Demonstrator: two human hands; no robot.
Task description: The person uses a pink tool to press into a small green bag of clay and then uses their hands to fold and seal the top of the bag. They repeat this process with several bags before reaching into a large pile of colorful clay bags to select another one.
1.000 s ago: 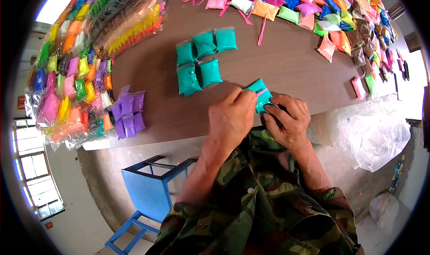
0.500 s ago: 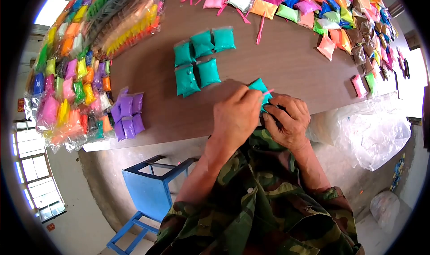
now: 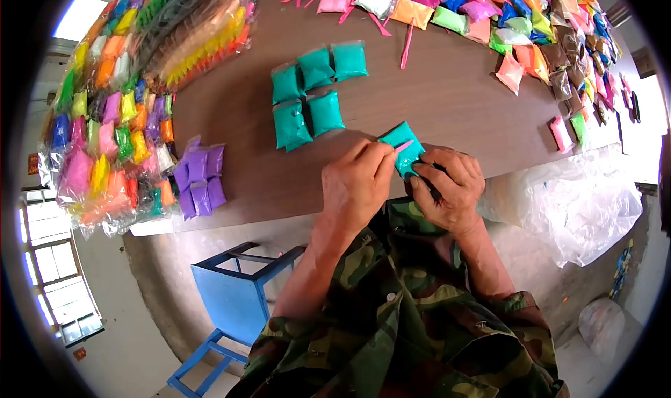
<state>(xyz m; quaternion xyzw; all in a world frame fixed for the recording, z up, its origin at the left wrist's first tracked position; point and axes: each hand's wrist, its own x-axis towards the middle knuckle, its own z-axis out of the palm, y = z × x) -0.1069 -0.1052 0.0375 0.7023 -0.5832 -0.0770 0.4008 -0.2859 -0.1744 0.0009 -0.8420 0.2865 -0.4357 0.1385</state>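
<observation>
My left hand (image 3: 355, 181) pinches a thin pink plastic stick (image 3: 404, 146), which lies across a teal packet (image 3: 405, 136). That small, shiny packet is gripped at its lower right edge by the bent fingers of my right hand (image 3: 451, 188), near the table's front edge. Just left of my hands, several matching teal packets (image 3: 326, 112) rest on the table in two rows. Part of the held packet is hidden behind my right fingers.
A cluster of purple packets (image 3: 199, 178) sits left on the brown table (image 3: 244, 139), beside bagged colourful packets (image 3: 105, 132). Loose packets (image 3: 479, 10) and pink sticks (image 3: 405, 47) lie at the back. Clear plastic (image 3: 566, 202) hangs at right; a blue stool (image 3: 231, 293) stands below.
My left hand has shifted left and slightly down with the pink stick, uncovering more of the teal packet. My right hand stays nearly in place.
</observation>
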